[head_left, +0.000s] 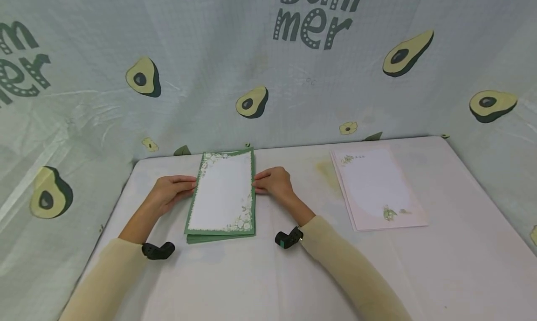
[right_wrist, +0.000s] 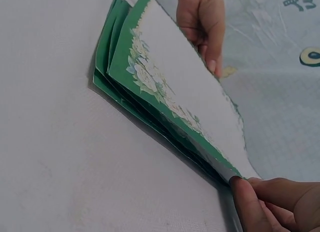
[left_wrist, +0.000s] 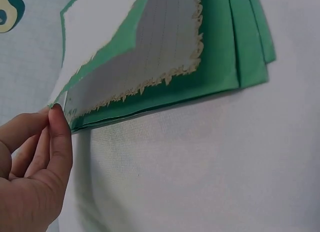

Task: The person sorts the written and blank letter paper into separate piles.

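A white sheet of stationery paper [head_left: 224, 190] with a green border and white flowers lies over a stack of similar green-edged sheets [head_left: 209, 239]. My left hand [head_left: 173, 193] pinches its left edge between thumb and fingers, while my right hand [head_left: 274, 184] pinches the right edge. Seen from the left wrist, the top sheet [left_wrist: 100, 22] is raised and bent above a lined sheet [left_wrist: 160, 47] with a scalloped border. In the right wrist view, a gap shows between the raised sheet [right_wrist: 175, 57] and the green layers [right_wrist: 107, 82] below.
Pink-edged sheets of paper [head_left: 377, 185] with small green plant prints lie stacked at the right of the white-covered table [head_left: 260, 283]. Behind the table hangs a pale curtain [head_left: 201, 41] printed with avocados. Each wrist wears a black camera band [head_left: 158, 251].
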Demonstrator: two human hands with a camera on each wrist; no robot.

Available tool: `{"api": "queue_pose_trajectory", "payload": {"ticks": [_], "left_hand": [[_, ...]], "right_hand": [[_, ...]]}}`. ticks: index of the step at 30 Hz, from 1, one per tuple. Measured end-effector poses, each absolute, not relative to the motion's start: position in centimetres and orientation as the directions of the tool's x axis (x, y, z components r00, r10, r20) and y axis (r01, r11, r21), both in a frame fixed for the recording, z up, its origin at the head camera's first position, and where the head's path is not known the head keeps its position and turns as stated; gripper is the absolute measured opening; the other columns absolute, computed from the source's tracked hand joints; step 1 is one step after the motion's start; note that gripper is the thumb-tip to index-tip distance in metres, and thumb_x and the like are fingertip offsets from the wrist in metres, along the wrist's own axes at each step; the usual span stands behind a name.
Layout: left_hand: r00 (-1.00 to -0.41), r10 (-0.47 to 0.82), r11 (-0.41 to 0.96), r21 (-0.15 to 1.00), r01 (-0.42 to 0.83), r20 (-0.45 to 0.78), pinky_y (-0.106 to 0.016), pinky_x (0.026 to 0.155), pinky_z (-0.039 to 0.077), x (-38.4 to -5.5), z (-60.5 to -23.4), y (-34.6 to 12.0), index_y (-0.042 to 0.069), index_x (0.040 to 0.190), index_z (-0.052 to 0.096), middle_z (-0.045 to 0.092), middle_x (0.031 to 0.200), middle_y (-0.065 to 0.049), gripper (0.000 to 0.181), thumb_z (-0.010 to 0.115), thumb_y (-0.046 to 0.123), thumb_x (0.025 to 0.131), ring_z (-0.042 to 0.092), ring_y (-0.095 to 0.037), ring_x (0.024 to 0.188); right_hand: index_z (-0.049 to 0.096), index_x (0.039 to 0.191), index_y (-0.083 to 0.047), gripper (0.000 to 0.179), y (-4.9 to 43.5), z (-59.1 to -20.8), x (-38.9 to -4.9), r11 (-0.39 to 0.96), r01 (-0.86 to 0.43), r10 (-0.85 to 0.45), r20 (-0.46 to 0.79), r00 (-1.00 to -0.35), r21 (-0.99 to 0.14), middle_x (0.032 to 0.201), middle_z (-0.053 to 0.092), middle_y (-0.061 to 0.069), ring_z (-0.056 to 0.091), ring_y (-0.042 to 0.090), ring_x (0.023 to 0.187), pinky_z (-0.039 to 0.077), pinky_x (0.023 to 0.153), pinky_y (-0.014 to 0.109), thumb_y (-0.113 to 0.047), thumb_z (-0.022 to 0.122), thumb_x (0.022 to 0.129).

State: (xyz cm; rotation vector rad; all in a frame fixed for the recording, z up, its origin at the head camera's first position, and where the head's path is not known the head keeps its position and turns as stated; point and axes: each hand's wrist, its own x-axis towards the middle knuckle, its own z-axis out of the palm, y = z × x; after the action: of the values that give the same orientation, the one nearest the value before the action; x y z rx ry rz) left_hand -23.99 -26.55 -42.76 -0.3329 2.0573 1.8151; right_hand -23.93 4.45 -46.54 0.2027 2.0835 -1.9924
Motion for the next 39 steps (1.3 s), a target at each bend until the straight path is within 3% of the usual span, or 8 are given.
{"api": "queue_pose_trajectory", "payload": {"ticks": [5,15,22,30,35,39], "left_hand": [[-0.896,0.076,0.119,0.896,-0.427,-0.437,-0.022,0.085,0.060,-24.1,-42.9,-26.8,-0.012,0.129,0.060,0.073,0.094,0.004,0.035,0.067,-0.002,0.097,0.070,-0.004,0.089],[-0.891,0.073,0.132,0.890,-0.437,-0.448,-0.022,0.086,0.060,-23.6,-43.5,-26.9,-0.018,0.137,0.049,0.072,0.094,0.004,0.044,0.063,-0.003,0.098,0.070,-0.004,0.087],[-0.933,0.074,0.321,0.894,-0.313,-0.353,-0.023,0.087,0.060,-23.7,-43.4,-26.4,-0.020,0.133,0.053,0.070,0.103,-0.004,0.038,0.061,-0.002,0.100,0.069,-0.002,0.088],[-0.949,0.034,0.471,0.843,-0.260,-0.312,-0.022,0.083,0.061,-23.3,-42.8,-25.9,-0.018,0.125,0.060,0.070,0.111,-0.017,0.030,0.061,-0.001,0.100,0.069,-0.002,0.084],[-0.959,0.009,0.605,0.765,-0.220,-0.283,-0.021,0.078,0.061,-23.0,-42.1,-24.9,-0.015,0.120,0.066,0.069,0.115,-0.025,0.026,0.062,0.002,0.100,0.067,-0.002,0.082],[-0.965,0.006,0.709,0.682,-0.180,-0.261,-0.025,0.074,0.060,-22.9,-41.8,-24.1,-0.013,0.116,0.069,0.070,0.113,-0.026,0.024,0.064,0.004,0.099,0.068,-0.011,0.083]], "right_hand": [[0.077,0.098,0.004,0.012,4.3,-46.6,-24.4,0.100,0.278,-0.079,-0.286,-0.955,-0.955,0.093,0.075,0.016,0.076,0.021,0.069,0.064,0.066,0.028,0.002,0.078,0.086],[0.077,0.094,0.004,0.008,3.9,-46.9,-24.8,0.141,0.277,-0.081,-0.290,-0.954,-0.950,0.090,0.074,0.016,0.072,0.014,0.062,0.063,0.063,0.026,0.005,0.078,0.086],[0.077,0.092,0.004,0.006,3.9,-46.5,-24.8,0.173,0.273,-0.061,-0.287,-0.956,-0.946,0.085,0.074,0.016,0.071,0.014,0.059,0.063,0.061,0.026,0.005,0.078,0.086],[0.077,0.091,0.005,0.005,3.6,-46.6,-24.9,0.211,0.248,-0.072,-0.268,-0.961,-0.945,0.078,0.073,0.014,0.070,0.012,0.057,0.062,0.058,0.025,0.005,0.077,0.086],[0.077,0.090,0.004,0.004,3.7,-46.1,-25.0,0.265,0.227,-0.091,-0.259,-0.962,-0.937,0.074,0.073,0.013,0.070,0.013,0.056,0.062,0.057,0.024,0.004,0.077,0.086],[0.077,0.091,0.004,0.003,4.1,-45.5,-25.1,0.329,0.211,-0.124,-0.263,-0.957,-0.921,0.072,0.073,0.012,0.071,0.014,0.056,0.061,0.056,0.024,0.003,0.077,0.088]]}}
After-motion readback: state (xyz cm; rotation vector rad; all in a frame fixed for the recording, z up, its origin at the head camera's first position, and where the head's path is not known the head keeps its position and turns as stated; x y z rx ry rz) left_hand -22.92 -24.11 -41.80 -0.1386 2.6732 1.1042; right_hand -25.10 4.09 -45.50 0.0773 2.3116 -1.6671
